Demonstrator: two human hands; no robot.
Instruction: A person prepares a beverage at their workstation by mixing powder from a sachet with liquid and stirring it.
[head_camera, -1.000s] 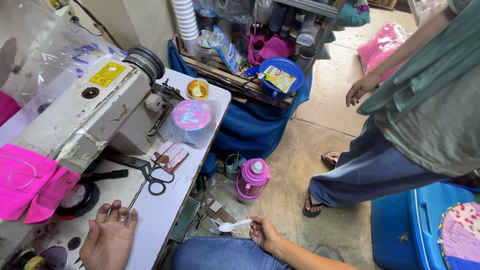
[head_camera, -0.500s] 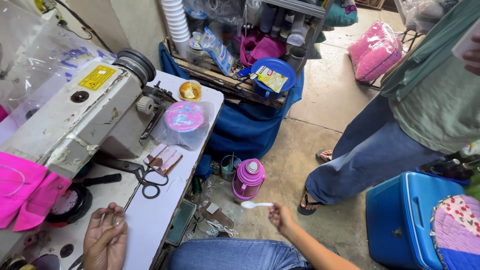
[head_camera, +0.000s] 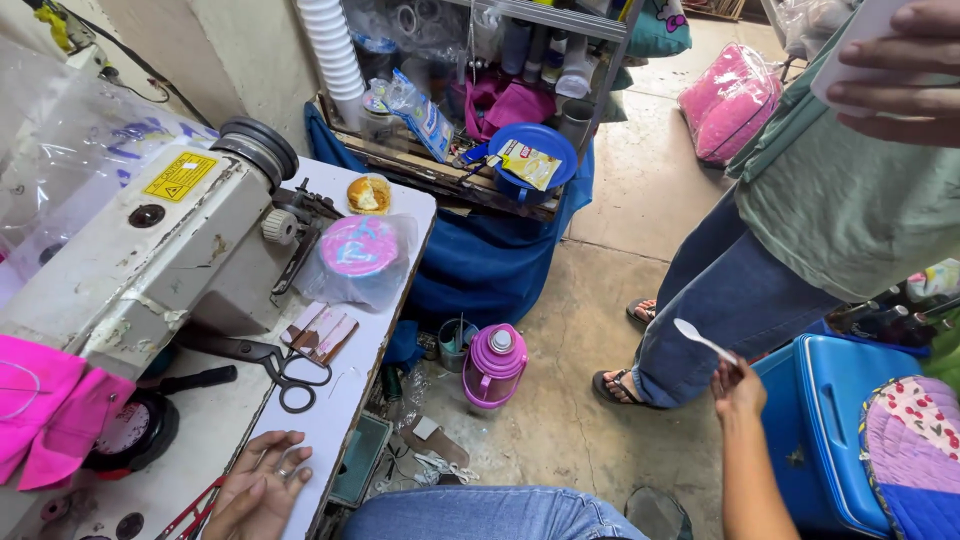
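My left hand (head_camera: 262, 484) rests flat on the white sewing table (head_camera: 330, 420) near its front edge, fingers spread, holding nothing. Black scissors (head_camera: 272, 365) lie just above it, beside the grey sewing machine (head_camera: 150, 260). My right hand (head_camera: 738, 388) is raised out to the right, gripping a white plastic spoon (head_camera: 703, 341) that points up and left. It is held up toward a standing person in jeans (head_camera: 730, 290) and a green shirt, whose hand (head_camera: 900, 70) at the top right holds something white.
A pink lidded container in a plastic bag (head_camera: 357, 255) and a small orange tin (head_camera: 368, 194) sit on the table. A pink flask (head_camera: 494, 365) stands on the floor. A blue cooler (head_camera: 825, 420) is at right. Cluttered shelves (head_camera: 480, 120) stand behind; pink fabric (head_camera: 50, 410) lies at left.
My right hand has lifted the spoon from low near my knee up and to the right, toward the standing person. My left hand stays on the table. The view has shifted.
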